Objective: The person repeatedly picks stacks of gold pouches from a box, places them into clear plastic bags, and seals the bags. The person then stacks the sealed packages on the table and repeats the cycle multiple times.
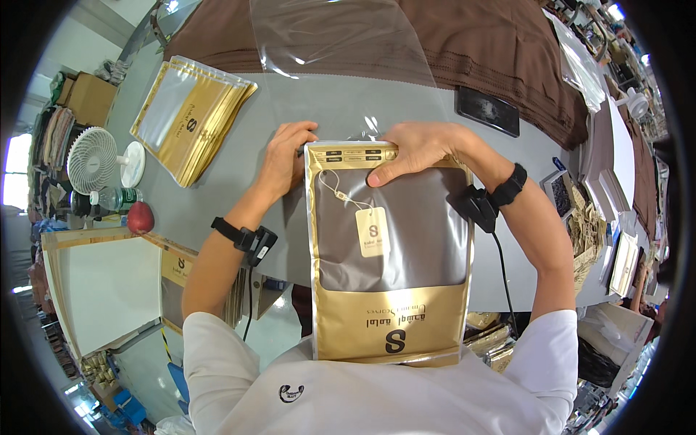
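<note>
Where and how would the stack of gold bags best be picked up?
Probably by the right edge of the stack, coming from the right, thumb above and fingers below: it lies flat, its layers show there, and that side faces the left hand.

The person has one left hand point(281, 165), one right hand point(424, 147) and two black wristbands point(510, 186). Near: one gold pouch point(424, 239), one hang tag point(373, 235); far right, one phone point(488, 112); left, one pouch stack point(190, 119), one white fan point(92, 161), one clear bottle point(116, 197), one red fruit point(141, 217).
</note>
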A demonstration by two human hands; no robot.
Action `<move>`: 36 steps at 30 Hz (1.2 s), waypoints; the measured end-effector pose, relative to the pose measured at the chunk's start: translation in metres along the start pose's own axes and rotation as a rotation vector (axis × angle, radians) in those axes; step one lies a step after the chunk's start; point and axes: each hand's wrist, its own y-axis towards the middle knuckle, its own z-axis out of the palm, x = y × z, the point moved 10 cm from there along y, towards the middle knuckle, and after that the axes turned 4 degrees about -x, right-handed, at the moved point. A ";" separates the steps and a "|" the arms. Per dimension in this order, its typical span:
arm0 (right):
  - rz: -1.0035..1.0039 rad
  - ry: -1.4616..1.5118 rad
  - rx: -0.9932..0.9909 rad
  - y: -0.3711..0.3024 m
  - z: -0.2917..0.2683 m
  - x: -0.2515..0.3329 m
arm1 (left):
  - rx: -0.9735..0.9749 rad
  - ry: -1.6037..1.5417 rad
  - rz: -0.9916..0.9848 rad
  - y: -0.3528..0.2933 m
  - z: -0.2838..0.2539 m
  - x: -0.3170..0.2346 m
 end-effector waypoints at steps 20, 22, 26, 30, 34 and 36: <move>0.026 -0.015 -0.052 -0.008 -0.001 0.005 | 0.049 0.030 0.052 -0.013 -0.003 -0.006; 0.008 -0.005 -0.062 -0.010 -0.002 0.007 | 0.083 0.031 0.026 -0.018 -0.004 0.001; 0.000 -0.007 -0.061 -0.007 -0.001 0.008 | 0.081 0.068 0.015 -0.021 -0.006 0.008; -0.001 -0.043 -0.073 -0.005 -0.002 0.005 | -0.031 0.039 -0.109 -0.018 -0.015 0.015; 0.002 -0.055 -0.078 -0.004 -0.002 0.003 | 0.028 0.105 -0.024 -0.021 -0.012 0.000; 0.001 -0.075 -0.083 -0.004 -0.003 0.003 | 0.039 0.137 0.006 -0.023 -0.012 -0.004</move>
